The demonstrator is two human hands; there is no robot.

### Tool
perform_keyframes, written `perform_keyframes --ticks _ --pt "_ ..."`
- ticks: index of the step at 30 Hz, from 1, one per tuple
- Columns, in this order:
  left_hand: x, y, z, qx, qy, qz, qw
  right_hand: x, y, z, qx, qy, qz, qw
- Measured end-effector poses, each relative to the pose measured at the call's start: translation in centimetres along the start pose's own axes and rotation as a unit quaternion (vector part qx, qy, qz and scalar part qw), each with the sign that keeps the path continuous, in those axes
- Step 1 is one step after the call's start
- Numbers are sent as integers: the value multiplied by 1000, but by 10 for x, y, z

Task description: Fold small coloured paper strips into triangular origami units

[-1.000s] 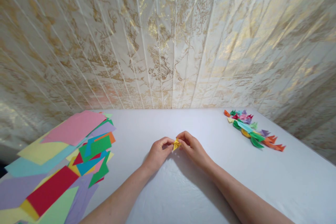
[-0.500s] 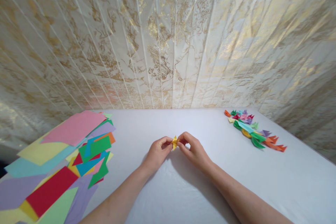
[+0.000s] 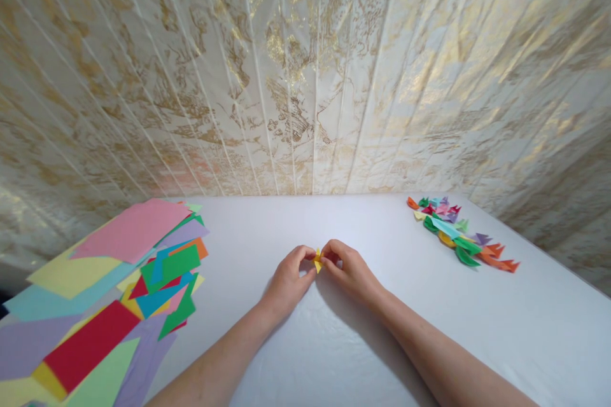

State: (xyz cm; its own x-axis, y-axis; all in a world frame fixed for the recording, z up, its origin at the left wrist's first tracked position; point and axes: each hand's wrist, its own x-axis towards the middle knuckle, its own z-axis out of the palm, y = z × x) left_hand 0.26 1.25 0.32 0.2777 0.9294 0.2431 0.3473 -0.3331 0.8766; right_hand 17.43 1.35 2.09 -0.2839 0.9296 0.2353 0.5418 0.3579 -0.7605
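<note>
The person's two bare forearms reached in from the near side over a white table [image 3: 267, 369]. To the left, at the near end of a spread of coloured paper, lay a light green sheet [image 3: 107, 372], with a red sheet [image 3: 93, 346] beyond it and a purple sheet [image 3: 33, 343] further left.

Near the middle of the table, the left hand [image 3: 286, 280] had its thumb and index finger curved round the left side of a small folded yellow paper [image 3: 318, 261], their tips at its edge. The right hand [image 3: 351, 270] pinched the right side of it between thumb and index finger. The other fingers of both hands were mostly hidden, so their state could not be told. The yellow paper was between the two hands, its points up and down.

Left of the hands, well apart from them, a green rectangle [image 3: 175, 267] overlapped smaller blue, red and orange pieces. On the right side lay a row of folded paper shapes [image 3: 466, 257] in orange, green, yellow, light blue, purple, pink and red. A large pink sheet [image 3: 133, 229] lay at the far left. Behind the table hung a white and gold patterned curtain [image 3: 291, 108].
</note>
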Motion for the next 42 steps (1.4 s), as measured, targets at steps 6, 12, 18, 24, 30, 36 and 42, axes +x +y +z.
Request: perform_keyframes --ticks 6,12,18,24,30,36,42 --pt "-3 -4 2 129 19 31 991 -1 5 2 -39 -15 -5 999" --pt "-10 8 -1 215 51 35 975 0 4 4 -65 -22 0 998" --pt "-13 25 -2 301 -22 33 953 0 2 3 -69 -25 4 997" --pt "-12 15 -2 303 -28 28 952 -2 1 4 -66 -24 6 997" --pt "-14 18 -1 305 -32 32 951 -2 3 6 -76 -31 10 997" --pt "-13 24 -2 311 -42 30 949 -1 5 7 -83 -33 12 996" --pt "-12 14 -1 282 -23 30 959 -1 4 7 -78 -37 17 996"
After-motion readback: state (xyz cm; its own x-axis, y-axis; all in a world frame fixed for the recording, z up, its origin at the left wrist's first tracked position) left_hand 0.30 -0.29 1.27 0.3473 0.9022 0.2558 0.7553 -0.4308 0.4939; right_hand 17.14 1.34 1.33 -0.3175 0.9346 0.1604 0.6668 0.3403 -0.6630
